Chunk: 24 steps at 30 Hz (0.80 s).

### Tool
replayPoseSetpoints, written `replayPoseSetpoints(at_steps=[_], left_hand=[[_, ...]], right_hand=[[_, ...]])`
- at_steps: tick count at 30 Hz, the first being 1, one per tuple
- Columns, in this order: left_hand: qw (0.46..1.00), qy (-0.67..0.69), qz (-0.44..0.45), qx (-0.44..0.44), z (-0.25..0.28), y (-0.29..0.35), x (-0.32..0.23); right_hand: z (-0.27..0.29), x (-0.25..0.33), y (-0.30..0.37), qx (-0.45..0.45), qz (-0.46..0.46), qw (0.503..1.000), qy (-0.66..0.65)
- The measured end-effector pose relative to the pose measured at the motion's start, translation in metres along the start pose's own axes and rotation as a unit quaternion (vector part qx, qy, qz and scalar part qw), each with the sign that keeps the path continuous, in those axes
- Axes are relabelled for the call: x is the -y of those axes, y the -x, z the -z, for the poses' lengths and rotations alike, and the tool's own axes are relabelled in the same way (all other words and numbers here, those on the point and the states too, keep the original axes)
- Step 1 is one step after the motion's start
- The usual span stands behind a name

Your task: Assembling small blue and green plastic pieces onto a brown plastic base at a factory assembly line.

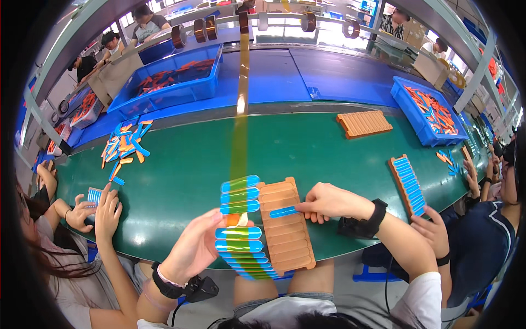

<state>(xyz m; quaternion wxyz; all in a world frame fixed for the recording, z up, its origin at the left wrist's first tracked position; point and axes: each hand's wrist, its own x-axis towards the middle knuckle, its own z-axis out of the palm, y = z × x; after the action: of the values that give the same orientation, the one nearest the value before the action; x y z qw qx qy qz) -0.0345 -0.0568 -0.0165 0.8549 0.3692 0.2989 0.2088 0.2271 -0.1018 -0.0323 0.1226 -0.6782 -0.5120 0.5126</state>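
Note:
A band of amber see-through tape [239, 137] hangs down to a row of blue rounded strips [239, 244] stuck along it. My left hand [198, 244] is closed at the left edge of this row, at a gap where an orange strip [233, 220] shows; some fingers are hidden behind the row. Right beside the row lies a brown grooved tray [287, 238], tilted slightly. My right hand [329, 202] pinches the end of a single blue strip [282, 212], which lies over one of the tray's grooves.
A green table [181, 181] holds another grooved tray [364, 124] and a loose pile of blue and orange strips [127, 143]. Blue bins [164, 82] of strips stand behind and at right. Co-workers sit on both sides; one person's hand [432, 230] touches a filled tray [407, 185].

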Motion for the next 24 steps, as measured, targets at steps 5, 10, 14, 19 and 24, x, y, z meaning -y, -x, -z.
replayPoseSetpoints(at_steps=[5, 10, 14, 19, 24], left_hand=[[0.999, 0.027, 0.007, 0.028, 0.006, 0.004, 0.011], [0.995, 0.078, 0.032, 0.06, -0.014, 0.014, 0.005], [0.994, 0.063, 0.041, 0.084, -0.035, 0.025, -0.006], [0.991, 0.041, -0.024, 0.127, -0.041, 0.036, -0.004], [0.987, -0.113, -0.056, 0.103, -0.022, 0.023, 0.002]], right_hand=[[0.003, 0.004, -0.006, 0.072, -0.041, 0.995, -0.058], [0.007, 0.02, 0.01, 0.025, -0.014, 0.996, 0.081], [0.014, 0.042, 0.027, 0.01, 0.09, 0.971, -0.219], [0.007, 0.068, 0.033, 0.102, 0.206, 0.91, -0.345], [0.011, 0.079, 0.031, 0.108, 0.224, 0.903, -0.35]])
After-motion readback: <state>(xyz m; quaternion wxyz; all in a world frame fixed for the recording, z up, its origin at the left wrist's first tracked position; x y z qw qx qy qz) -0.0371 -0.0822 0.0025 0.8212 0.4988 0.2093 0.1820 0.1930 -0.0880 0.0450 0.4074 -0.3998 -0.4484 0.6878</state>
